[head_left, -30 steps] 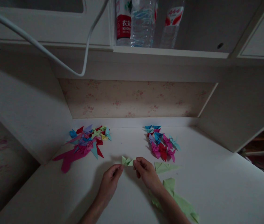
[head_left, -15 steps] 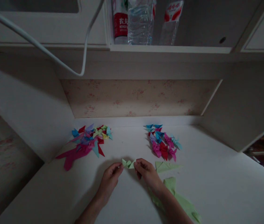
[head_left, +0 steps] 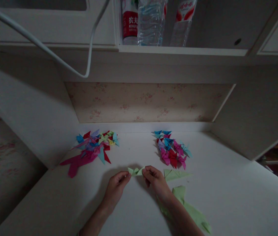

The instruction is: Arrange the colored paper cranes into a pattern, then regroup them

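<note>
Dim alcove, white bench [head_left: 227, 196]. Left hand [head_left: 115, 188] and right hand [head_left: 155, 180] each pinching one end of small green folded paper [head_left: 135, 171], held just above bench, near centre. Grip and position unchanged over last second: fold held steady, not released.

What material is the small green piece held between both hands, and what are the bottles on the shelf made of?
Green piece: probably thin matte paper, as it holds sharp creases and pointed flaps, pinched by the left hand and right hand. Bottles: most likely clear glossy plastic, see-through, ribbed, with printed labels.
</note>
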`<state>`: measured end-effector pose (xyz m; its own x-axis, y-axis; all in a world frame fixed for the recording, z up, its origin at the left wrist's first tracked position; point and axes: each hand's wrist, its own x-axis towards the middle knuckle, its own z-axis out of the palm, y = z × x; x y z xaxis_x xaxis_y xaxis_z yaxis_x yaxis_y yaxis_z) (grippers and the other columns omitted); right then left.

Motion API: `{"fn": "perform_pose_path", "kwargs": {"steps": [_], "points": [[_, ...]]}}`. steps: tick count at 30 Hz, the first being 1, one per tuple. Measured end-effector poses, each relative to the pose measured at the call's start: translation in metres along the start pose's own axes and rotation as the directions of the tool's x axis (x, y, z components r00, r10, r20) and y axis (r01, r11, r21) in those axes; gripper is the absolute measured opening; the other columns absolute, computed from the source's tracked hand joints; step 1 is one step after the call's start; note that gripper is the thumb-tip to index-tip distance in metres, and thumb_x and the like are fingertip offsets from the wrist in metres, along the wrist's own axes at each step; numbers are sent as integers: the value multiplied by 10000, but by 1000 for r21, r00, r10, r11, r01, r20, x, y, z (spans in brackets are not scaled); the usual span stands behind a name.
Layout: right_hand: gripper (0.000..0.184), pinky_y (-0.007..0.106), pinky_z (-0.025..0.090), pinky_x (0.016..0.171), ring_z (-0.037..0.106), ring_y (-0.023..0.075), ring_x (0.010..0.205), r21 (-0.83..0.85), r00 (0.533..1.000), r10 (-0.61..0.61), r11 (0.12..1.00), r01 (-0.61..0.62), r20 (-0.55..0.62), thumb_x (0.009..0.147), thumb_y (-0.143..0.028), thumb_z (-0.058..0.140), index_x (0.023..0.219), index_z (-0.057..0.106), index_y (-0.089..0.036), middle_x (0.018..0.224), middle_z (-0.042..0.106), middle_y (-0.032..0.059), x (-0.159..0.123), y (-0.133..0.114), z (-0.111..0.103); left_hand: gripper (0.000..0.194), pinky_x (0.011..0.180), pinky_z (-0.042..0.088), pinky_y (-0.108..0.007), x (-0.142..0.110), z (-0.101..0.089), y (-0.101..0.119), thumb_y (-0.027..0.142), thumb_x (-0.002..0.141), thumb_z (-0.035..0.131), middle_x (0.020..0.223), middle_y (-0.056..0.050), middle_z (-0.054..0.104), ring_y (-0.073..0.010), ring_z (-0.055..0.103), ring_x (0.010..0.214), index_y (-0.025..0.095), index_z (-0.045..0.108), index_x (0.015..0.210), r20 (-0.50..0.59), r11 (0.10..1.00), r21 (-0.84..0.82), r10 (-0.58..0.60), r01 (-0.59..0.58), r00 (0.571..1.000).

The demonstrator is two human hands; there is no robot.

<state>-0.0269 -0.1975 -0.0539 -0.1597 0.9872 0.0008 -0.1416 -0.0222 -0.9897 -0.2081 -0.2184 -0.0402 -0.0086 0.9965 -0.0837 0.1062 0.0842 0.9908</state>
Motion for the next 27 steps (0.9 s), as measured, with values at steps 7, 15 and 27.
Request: {"fn": "perform_pose_path", "kwargs": {"steps": [7, 15, 27], "points": [[346, 232, 278, 454, 382, 78, 465, -15, 1000, -14, 1000, 14, 11, 816, -494, 617, 689, 544, -181, 558, 459, -55, 0, 1, -1, 396, 439, 223, -202, -1, 0, 1, 488, 749, 658, 565, 49, 466, -64, 297, 467, 120, 702, 889, -24, 999, -35, -4, 3, 1000], [353, 229, 280, 450, 388, 79, 464, 18, 999, -15, 1000, 16, -33, 784, -506, 643, 685, 563, -176, 571, 472, -48, -2, -7, -1, 441, 433, 247, -202, -3, 4, 9, 544, 678, 693, 541, 38, 487, -81, 354, 480, 128, 713, 824, -72, 997, -81, -16, 10, 997], [379, 226, 276, 460, 395, 77, 467, 65, 998, 26, 998, -22, -60, 756, -519, 665, 647, 549, -175, 556, 484, -42, -1, -5, -6, 460, 436, 204, -207, -2, 1, 5, 572, 714, 642, 552, 52, 436, -72, 272, 474, 130, 689, 832, -18, 999, -13, -35, 35, 999]]}}
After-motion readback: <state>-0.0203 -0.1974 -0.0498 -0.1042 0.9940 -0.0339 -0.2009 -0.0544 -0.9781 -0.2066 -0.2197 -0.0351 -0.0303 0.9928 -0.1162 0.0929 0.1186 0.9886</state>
